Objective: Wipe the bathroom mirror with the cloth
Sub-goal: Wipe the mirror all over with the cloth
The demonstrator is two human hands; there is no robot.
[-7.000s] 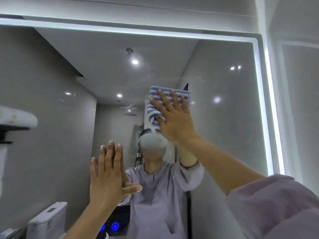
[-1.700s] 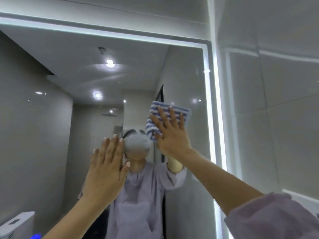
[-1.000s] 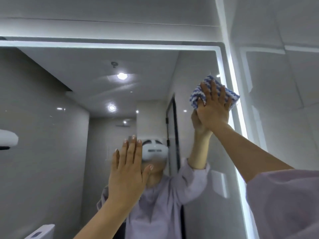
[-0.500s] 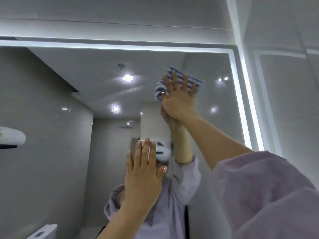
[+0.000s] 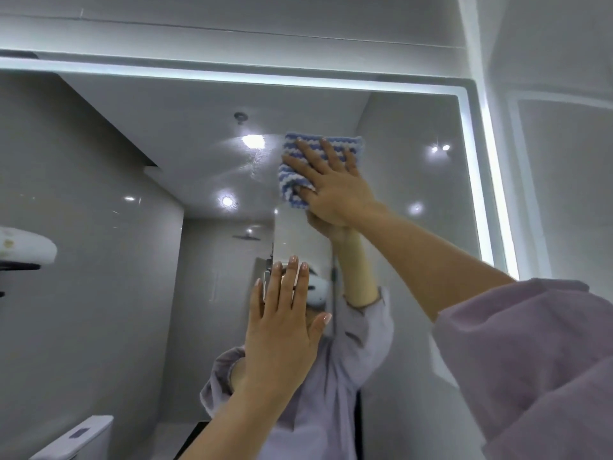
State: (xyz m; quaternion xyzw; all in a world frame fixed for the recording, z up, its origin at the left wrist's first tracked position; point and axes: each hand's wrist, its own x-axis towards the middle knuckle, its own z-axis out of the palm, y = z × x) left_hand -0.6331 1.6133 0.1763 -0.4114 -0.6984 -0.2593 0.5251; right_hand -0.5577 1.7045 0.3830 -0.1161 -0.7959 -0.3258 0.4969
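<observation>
High on the mirror (image 5: 414,260), my right hand (image 5: 335,190) presses the cloth (image 5: 298,151) with fingers spread; my left hand (image 5: 282,330) lies flat below, holding nothing. Mid-wipe, I judge; next I'd sweep left along the top.

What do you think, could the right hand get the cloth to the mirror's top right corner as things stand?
Probably yes: the right hand presses the cloth on the mirror near that corner, with only bare glass between.

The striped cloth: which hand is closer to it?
Right. The right hand presses flat on the cloth high on the mirror; the left hand lies lower, apart from it.
</observation>
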